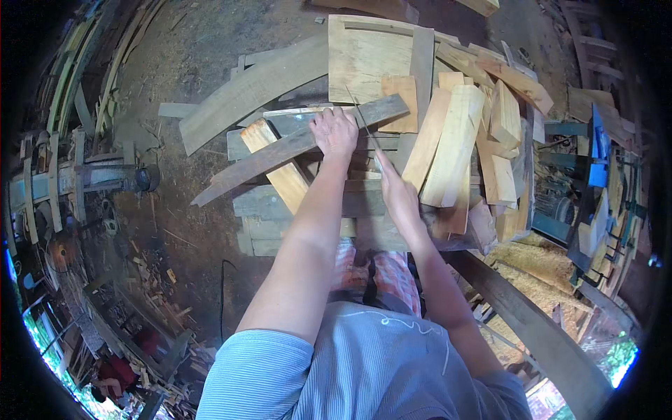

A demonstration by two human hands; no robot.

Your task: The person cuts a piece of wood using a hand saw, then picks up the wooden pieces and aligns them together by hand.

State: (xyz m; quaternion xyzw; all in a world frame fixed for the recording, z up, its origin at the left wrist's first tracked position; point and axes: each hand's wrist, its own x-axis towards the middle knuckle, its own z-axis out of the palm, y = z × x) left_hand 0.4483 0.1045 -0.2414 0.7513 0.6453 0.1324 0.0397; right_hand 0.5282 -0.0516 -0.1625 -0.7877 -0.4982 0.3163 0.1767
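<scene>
A long, weathered grey-brown board (269, 159) lies slantwise across the stack of wood before me. My left hand (334, 131) bears down on it, its fingers bent over the far edge. In my right hand (401, 199) is the handle of a handsaw (361, 115). Its thin blade, seen nearly edge-on, crosses the board just right of my left hand. Under the board rests a pale wood block (283, 178) with a rough end. Thick, light-coloured wood pieces (455, 147) lean close to the right of my saw hand.
A plywood sheet (371, 59) and a wide curved grey plank (252, 87) lie at the far side of the pile. Machinery with a blue part (600, 147) stands at the right. A long dark beam (532, 325) runs beside sawdust at lower right. Scrap wood litters the floor at left.
</scene>
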